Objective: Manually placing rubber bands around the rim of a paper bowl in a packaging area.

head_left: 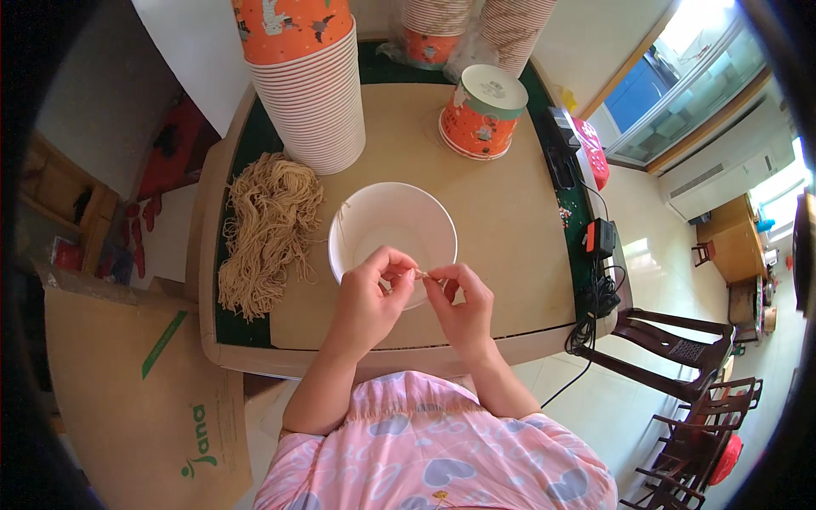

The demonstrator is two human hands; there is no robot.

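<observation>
string: my left fingers and right fingers pinch it over the bucket; apparently knotting, next calls for a steady pull.

On the tabletop: yarn bundle left of bucket; bucket stack behind both; inverted bucket behind, right; cables along right edge. Carton beside near-left corner.

Glossy pale floor, dark chair, bright window, seemingly wooden cabinet
</observation>
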